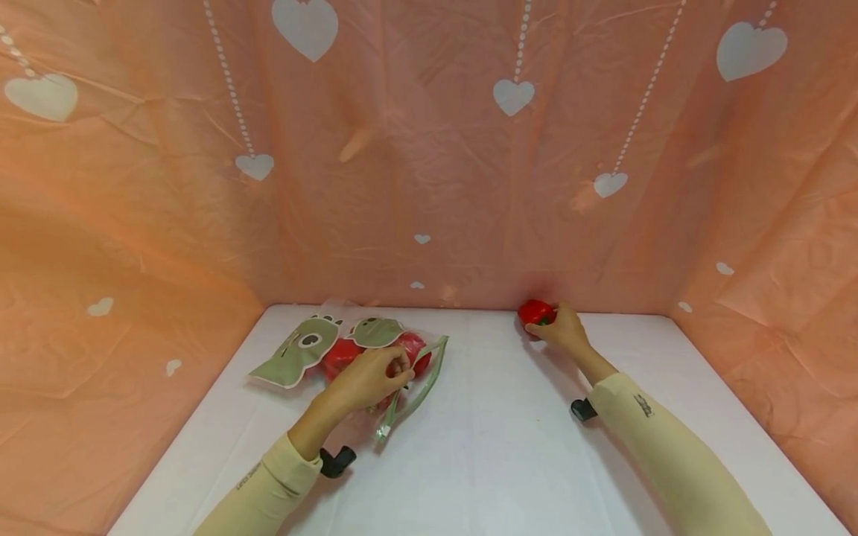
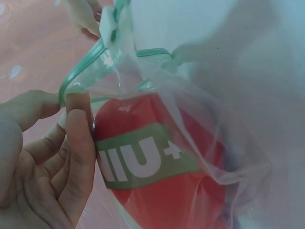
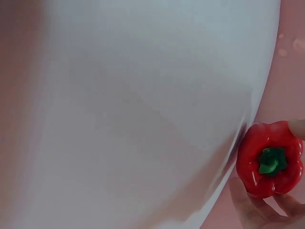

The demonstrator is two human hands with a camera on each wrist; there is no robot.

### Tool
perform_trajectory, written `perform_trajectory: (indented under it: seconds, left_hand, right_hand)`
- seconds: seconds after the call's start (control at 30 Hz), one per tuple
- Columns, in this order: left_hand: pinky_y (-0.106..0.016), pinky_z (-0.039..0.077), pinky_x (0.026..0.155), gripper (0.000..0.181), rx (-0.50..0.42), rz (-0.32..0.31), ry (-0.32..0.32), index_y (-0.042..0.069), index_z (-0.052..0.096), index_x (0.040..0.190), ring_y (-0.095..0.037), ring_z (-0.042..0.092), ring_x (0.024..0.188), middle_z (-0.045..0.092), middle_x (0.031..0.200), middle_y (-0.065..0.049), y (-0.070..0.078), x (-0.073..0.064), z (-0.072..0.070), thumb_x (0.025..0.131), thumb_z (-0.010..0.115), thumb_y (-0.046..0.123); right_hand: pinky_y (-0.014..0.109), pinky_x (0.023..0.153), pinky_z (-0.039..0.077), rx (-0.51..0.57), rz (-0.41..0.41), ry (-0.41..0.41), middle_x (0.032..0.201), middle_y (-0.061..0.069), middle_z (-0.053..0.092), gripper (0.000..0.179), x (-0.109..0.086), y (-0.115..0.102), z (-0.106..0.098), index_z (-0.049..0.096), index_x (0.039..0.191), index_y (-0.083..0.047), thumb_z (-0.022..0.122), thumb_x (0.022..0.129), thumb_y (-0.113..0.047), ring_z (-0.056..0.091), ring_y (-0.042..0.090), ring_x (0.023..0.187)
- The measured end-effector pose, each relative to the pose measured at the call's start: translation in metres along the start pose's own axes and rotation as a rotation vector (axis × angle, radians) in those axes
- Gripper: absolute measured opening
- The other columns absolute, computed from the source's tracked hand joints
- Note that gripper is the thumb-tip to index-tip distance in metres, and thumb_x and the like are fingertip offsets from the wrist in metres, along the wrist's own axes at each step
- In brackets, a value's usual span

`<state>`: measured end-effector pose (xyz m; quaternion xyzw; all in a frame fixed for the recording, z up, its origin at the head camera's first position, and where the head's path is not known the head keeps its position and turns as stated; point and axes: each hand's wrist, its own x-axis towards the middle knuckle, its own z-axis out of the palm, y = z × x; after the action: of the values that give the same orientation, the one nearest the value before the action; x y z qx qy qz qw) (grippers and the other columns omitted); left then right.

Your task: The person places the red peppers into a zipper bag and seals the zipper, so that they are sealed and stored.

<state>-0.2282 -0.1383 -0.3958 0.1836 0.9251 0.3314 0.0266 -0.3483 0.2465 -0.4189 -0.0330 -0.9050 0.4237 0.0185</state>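
My left hand (image 1: 369,381) pinches the green zip edge (image 2: 71,78) of a clear zip bag (image 1: 295,359) between thumb and fingers. The bag lies at the table's left, with green cartoon creatures printed on it. Through its clear film show red, glossy things (image 1: 340,356), partly hidden by the hand and the prints. Over at the back right, my right hand (image 1: 568,333) holds a red bell pepper (image 1: 532,316), thumb on one side and fingers on the other. The pepper's green stem (image 3: 272,161) faces the right wrist camera.
A white table (image 1: 496,432) spreads under both hands. Orange-pink curtains (image 1: 462,201) with white hearts stand along its back and sides. Black wrist mounts (image 1: 337,461) sit by both sleeves.
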Motion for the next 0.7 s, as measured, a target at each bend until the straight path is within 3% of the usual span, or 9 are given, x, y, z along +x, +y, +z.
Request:
perform_trajectory:
  seconds: [0.37, 0.7]
  left_hand:
    - [-0.026, 0.051, 0.055, 0.013, -0.001, 0.000, 0.002, 0.014, 0.065, 0.100, -0.013, 0.057, 0.062, 0.063, 0.081, 0.003, 0.001, 0.000, 0.000, 0.101, 0.077, 0.019]
    - [-0.025, 0.050, 0.053, 0.014, 0.013, -0.011, 0.012, 0.014, 0.065, 0.100, -0.013, 0.057, 0.060, 0.062, 0.081, 0.002, 0.004, -0.001, 0.001, 0.100, 0.078, 0.019]
  right_hand:
    - [0.060, 0.112, 0.048, 0.004, -0.087, -0.065, 0.153, 0.030, 0.046, 0.075, -0.019, -0.012, 0.013, 0.037, 0.152, 0.005, 0.080, 0.097, -0.021, 0.043, 0.050, 0.142]
    - [0.058, 0.106, 0.052, -0.016, -0.183, -0.071, 0.144, 0.031, 0.054, 0.070, -0.037, -0.017, 0.026, 0.043, 0.146, 0.004, 0.083, 0.094, -0.021, 0.056, 0.047, 0.128]
